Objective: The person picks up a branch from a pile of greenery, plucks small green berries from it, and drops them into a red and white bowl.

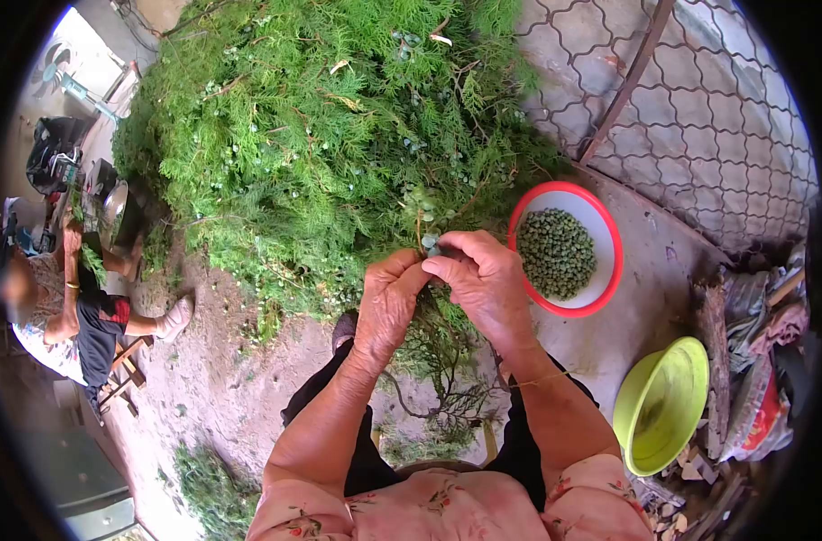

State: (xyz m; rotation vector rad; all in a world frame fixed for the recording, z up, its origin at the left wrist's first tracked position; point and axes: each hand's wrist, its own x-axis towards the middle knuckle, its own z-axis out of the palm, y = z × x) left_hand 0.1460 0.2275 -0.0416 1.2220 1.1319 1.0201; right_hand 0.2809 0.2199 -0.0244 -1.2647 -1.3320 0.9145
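My left hand (393,293) and my right hand (478,279) meet at the centre of the view, fingers pinched round a small green sprig (424,221) with pale seed cones near its base. The sprig points away from me, over a large heap of leafy green branches (312,144) dotted with similar cones. Right of my right hand, a white basin with a red rim (611,236) holds many green cones (555,254).
Another person (45,311) sits at the far left, holding greenery. A yellow-green basin (695,397) lies tilted at the right, beside sacks (762,406) and wood pieces. Wire mesh (699,135) stands at the upper right. Cut branches (208,487) lie at the lower left.
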